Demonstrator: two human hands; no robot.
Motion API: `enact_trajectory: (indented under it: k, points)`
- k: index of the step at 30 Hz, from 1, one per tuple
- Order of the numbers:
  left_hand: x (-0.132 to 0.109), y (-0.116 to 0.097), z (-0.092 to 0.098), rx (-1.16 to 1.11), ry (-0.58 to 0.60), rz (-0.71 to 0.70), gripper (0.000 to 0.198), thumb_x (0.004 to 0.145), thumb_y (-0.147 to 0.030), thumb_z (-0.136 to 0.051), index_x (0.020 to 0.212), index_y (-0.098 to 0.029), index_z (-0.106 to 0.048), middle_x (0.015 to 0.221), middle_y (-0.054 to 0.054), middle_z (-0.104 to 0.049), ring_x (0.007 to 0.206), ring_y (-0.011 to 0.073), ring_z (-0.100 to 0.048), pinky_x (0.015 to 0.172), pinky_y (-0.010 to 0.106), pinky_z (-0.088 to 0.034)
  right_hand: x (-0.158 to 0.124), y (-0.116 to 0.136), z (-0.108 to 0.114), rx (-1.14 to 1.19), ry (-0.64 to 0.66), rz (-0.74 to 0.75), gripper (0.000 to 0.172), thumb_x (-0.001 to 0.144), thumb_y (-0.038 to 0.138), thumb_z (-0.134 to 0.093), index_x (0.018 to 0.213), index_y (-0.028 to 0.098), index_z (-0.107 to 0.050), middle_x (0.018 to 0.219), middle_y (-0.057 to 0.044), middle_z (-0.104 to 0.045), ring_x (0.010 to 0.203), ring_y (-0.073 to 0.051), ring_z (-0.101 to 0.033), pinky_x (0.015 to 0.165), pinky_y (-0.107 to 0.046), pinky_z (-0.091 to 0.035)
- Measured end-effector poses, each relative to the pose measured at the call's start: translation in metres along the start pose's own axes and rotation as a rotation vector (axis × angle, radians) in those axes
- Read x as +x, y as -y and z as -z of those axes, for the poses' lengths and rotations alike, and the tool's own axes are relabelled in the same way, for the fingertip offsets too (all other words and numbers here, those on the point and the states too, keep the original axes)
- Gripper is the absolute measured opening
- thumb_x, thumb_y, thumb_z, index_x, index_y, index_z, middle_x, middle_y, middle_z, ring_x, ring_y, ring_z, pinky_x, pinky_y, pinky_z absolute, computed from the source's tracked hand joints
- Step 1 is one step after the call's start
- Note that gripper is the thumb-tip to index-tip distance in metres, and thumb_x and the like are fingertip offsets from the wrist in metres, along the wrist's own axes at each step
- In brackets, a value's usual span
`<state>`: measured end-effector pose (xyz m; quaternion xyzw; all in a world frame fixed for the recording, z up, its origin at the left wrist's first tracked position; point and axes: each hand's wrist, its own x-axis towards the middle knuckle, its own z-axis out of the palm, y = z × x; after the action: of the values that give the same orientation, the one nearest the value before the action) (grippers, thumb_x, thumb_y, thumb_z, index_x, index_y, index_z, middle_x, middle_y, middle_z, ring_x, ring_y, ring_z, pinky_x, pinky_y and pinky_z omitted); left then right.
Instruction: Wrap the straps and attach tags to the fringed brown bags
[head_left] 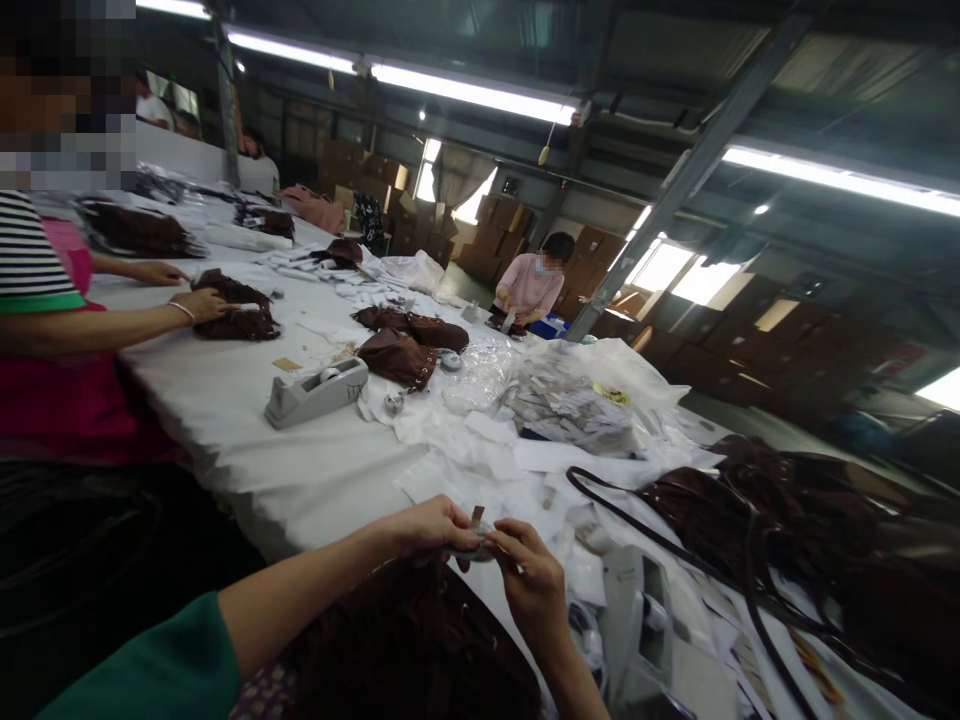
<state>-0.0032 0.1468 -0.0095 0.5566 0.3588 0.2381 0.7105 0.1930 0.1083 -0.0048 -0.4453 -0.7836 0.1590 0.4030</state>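
Observation:
Both my hands meet over the near edge of the table. My left hand [441, 527] pinches a small pale, shiny piece [480, 545] with a short brown tab sticking up from it. From the other side, the fingertips of my right hand [531, 572] close on the same piece. Its exact kind is too small to make out. Just under my hands lies a dark brown bag [420, 640] with metal eyelets along its edge, close against my body. The tape dispenser [630, 600] is right of my right hand.
Another tape dispenser [319, 392] stands farther left, near several brown bags [397, 355]. Heaped plastic packets [570, 400] and white paper cover the middle. Dark bags with long straps [810, 540] pile up at right. A co-worker's hand [210, 305] handles a brown bag at left; another person [532, 285] works opposite.

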Motion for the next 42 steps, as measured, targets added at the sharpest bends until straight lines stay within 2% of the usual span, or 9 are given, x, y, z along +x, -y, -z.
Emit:
enact_trajectory:
  k: [4,8,11,14,19,21,25,30,42]
  points:
    - [0.0,0.003,-0.01,0.124,0.037,-0.02,0.034,0.066,-0.046,-0.07,0.071,-0.012,-0.071,0.047,-0.004,-0.05,0.041,0.0067,-0.038,0.042,0.021,-0.024,0.007,0.005,0.008,0.041,0.164,-0.111,0.016,0.077,0.021,-0.06,0.079,0.024,-0.076,0.104,-0.009,-0.068,0.084,-0.021,-0.065,0.073,-0.032,-0.053]
    - [-0.004,0.009,-0.016,0.243,0.086,-0.066,0.031,0.069,-0.044,-0.068,0.071,-0.013,-0.07,0.047,-0.006,-0.045,0.044,0.0066,-0.037,0.043,0.021,-0.023,0.014,0.012,0.008,0.24,0.337,-0.325,0.011,0.069,0.021,-0.066,0.06,0.02,-0.072,0.074,-0.004,-0.07,0.07,-0.019,-0.065,0.061,-0.027,-0.05]
    - [-0.007,0.01,-0.016,0.175,0.141,-0.073,0.026,0.069,-0.038,-0.068,0.077,-0.014,-0.069,0.052,-0.005,-0.049,0.046,0.0073,-0.04,0.045,0.02,-0.026,0.017,0.01,0.008,0.395,0.337,-0.504,0.014,0.064,0.026,-0.072,0.055,0.017,-0.068,0.055,0.001,-0.063,0.052,-0.014,-0.057,0.051,-0.023,-0.043]
    - [-0.007,0.01,-0.015,0.068,0.133,-0.061,0.029,0.071,-0.04,-0.066,0.082,-0.013,-0.069,0.056,-0.004,-0.052,0.048,0.0078,-0.041,0.046,0.021,-0.028,0.02,0.006,0.008,0.423,0.267,-0.607,0.018,0.06,0.031,-0.077,0.059,0.014,-0.069,0.053,0.001,-0.062,0.049,-0.012,-0.052,0.049,-0.022,-0.039]
    - [-0.007,0.01,-0.016,0.142,0.062,-0.086,0.026,0.072,-0.036,-0.062,0.079,-0.012,-0.068,0.054,-0.004,-0.05,0.047,0.008,-0.04,0.046,0.021,-0.026,0.025,0.005,0.012,0.377,0.32,-0.558,0.023,0.068,0.035,-0.07,0.063,0.013,-0.066,0.054,0.002,-0.06,0.051,-0.01,-0.05,0.051,-0.022,-0.038]
    - [-0.008,0.009,-0.017,0.226,0.064,-0.099,0.023,0.071,-0.033,-0.061,0.078,-0.012,-0.067,0.053,-0.005,-0.047,0.047,0.008,-0.039,0.046,0.021,-0.025,0.028,0.006,0.016,0.396,0.372,-0.537,0.021,0.07,0.032,-0.066,0.081,0.014,-0.067,0.055,0.003,-0.06,0.052,-0.01,-0.05,0.053,-0.021,-0.039]
    - [-0.011,0.007,-0.019,0.397,0.067,-0.096,0.019,0.069,-0.029,-0.059,0.077,-0.014,-0.067,0.051,-0.006,-0.046,0.047,0.0087,-0.039,0.044,0.021,-0.025,0.033,0.007,0.026,0.394,0.533,-0.537,0.04,0.07,0.023,-0.062,0.109,0.013,-0.062,0.056,0.004,-0.06,0.054,-0.011,-0.052,0.054,-0.022,-0.042]
    - [-0.013,0.003,-0.025,0.533,0.066,-0.099,0.022,0.067,-0.028,-0.06,0.081,-0.015,-0.07,0.056,-0.004,-0.053,0.051,0.0115,-0.047,0.046,0.021,-0.03,0.045,0.016,0.037,0.325,0.816,-0.515,0.022,0.07,0.018,-0.055,0.082,0.015,-0.073,0.058,0.003,-0.061,0.055,-0.01,-0.051,0.054,-0.02,-0.041]
    - [-0.015,0.001,-0.035,0.705,0.061,-0.073,0.021,0.064,-0.029,-0.061,0.079,-0.018,-0.073,0.061,-0.001,-0.059,0.057,0.0156,-0.053,0.049,0.023,-0.033,0.051,0.02,0.023,-0.035,0.997,-0.584,0.013,0.057,0.011,-0.057,0.059,0.016,-0.068,0.043,0.004,-0.057,0.042,-0.011,-0.052,0.04,-0.018,-0.036]
